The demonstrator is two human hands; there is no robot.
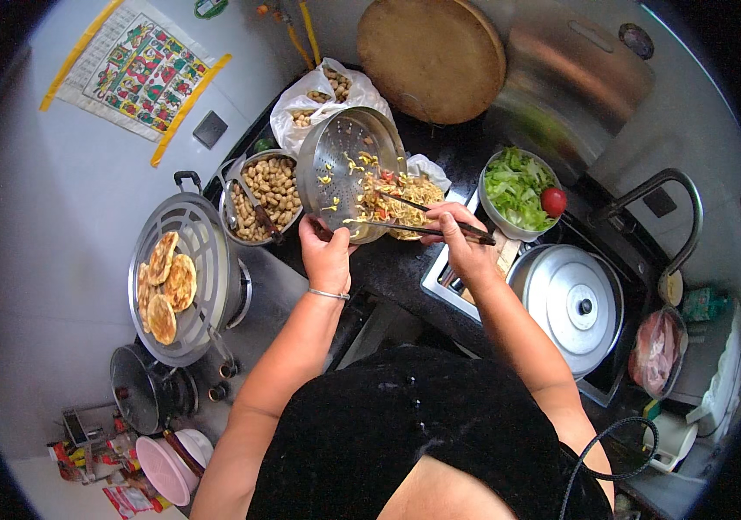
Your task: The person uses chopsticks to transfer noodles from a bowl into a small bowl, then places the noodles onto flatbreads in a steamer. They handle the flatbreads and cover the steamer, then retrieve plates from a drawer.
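Note:
My left hand (327, 257) is closed on the near rim of a perforated metal colander (316, 156), which is tilted toward the right. Bean sprouts (412, 192) with red bits are heaped at its right side, and a few stray sprouts cling to its inner wall. Whatever lies under the heap is mostly hidden. In my right hand (464, 247) is a pair of dark chopsticks (414, 229), their tips pointing left into the sprouts and the colander. Just left of the colander sits a metal pot of peanuts (272, 188).
Flatbreads (178, 282) rest on a slotted metal rack (192, 338) at the left. To the right are a bowl of lettuce (515, 191) with a red round fruit or vegetable (553, 202), a lidded pot (565, 303) and a curved faucet (698, 212). Behind stand a bag of peanuts (288, 108) and a round board (431, 56).

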